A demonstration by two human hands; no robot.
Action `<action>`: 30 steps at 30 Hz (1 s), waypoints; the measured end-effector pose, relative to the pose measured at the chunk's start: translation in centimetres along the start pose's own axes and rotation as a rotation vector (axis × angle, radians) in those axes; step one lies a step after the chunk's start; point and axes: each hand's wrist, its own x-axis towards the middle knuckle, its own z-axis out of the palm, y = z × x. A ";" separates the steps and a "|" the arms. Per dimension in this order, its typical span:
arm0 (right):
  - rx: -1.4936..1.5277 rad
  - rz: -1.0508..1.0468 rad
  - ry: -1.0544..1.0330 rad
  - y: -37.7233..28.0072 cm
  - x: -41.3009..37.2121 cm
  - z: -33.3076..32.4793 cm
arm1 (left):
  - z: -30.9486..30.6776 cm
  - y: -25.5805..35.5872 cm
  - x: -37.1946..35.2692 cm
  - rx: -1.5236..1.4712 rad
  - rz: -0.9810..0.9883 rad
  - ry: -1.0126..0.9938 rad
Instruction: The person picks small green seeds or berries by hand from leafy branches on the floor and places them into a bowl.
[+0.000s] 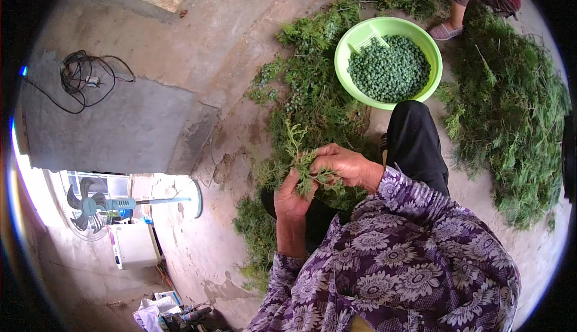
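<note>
My left hand point(293, 198) is closed around the lower part of a leafy evergreen sprig point(295, 141), whose tip points up and away from me. Pinched at the sprig's side is my right hand point(347, 165), with its thumb and fingers together; whether it grips leaf or a small cone is too small to tell. More green foliage shows beneath both hands. Beyond my knee stands a lime-green plastic basin point(342, 70), partly filled with small round bluish-green cones point(390, 70).
Cut evergreen branches point(318, 85) lie heaped left of the basin, and a larger pile point(511, 115) is at the right. Another person's slippered foot point(446, 31) rests behind the basin. A coiled black cable point(81, 73), a fan point(90, 204) and a white box point(135, 245) are on the left.
</note>
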 end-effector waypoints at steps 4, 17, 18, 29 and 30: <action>0.113 0.035 -0.039 0.4 -0.2 -0.5 | -1.0 -0.2 -0.1 -0.043 -0.066 -0.109; 0.285 0.091 -0.214 0.1 -1.2 -2.0 | -0.4 2.2 0.5 -0.181 0.075 -0.008; 0.224 0.059 -0.203 0.3 -1.0 -2.2 | -0.6 2.2 0.5 -0.112 0.086 0.061; -0.293 -0.111 -0.015 0.6 -0.5 0.0 | 1.6 0.8 0.5 0.283 0.252 0.206; -0.280 -0.113 -0.009 0.7 -0.4 -0.1 | 1.9 0.8 0.4 0.292 0.254 0.212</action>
